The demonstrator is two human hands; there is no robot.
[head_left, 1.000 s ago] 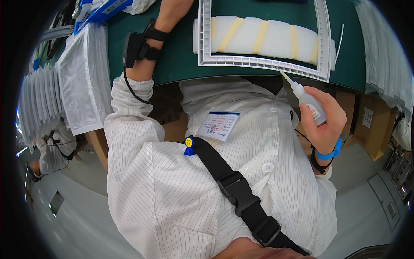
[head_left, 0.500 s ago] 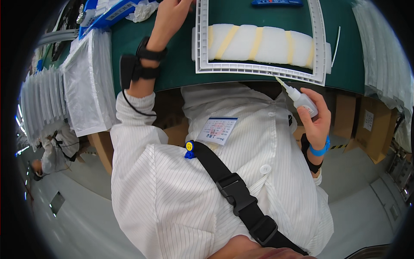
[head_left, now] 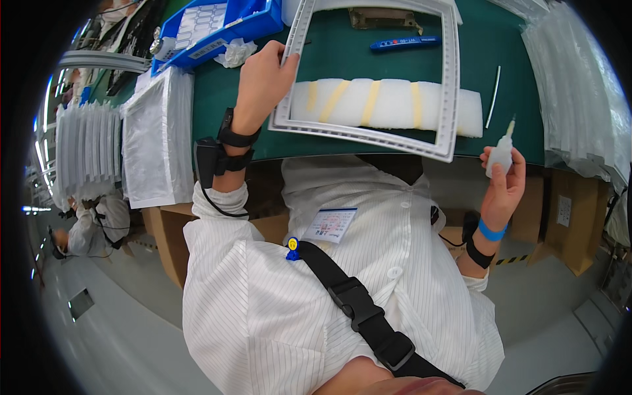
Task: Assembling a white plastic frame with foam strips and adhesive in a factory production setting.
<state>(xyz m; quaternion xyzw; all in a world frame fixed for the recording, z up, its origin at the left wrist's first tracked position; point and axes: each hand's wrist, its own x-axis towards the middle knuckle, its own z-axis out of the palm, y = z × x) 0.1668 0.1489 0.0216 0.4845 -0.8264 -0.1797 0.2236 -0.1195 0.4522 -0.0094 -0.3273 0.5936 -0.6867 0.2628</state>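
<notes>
My left hand (head_left: 266, 82) is closed on the left side of a white plastic frame (head_left: 362, 135), which tilts over the green table. Under the frame lies a white foam block (head_left: 388, 105) wound with yellowish tape. On the right, my right hand (head_left: 505, 181) is wrapped round a small white squeeze bottle (head_left: 500, 157). The bottle's thin nozzle points up and away from the frame, beside the table's front edge.
A blue pen-like tool (head_left: 405, 43) and a brownish metal piece (head_left: 385, 20) lie inside the frame's outline. A thin white rod (head_left: 493, 97) lies right of the foam. Blue bin (head_left: 257, 26), crumpled tissue (head_left: 236, 52) and wrapped panels (head_left: 158, 138) stand left; more wrapped panels (head_left: 573, 85) stand right.
The bottle has moved right, away from the frame's near edge, and its nozzle has swung upward. The frame now sits tilted, further left in view. More of the table's far side shows.
</notes>
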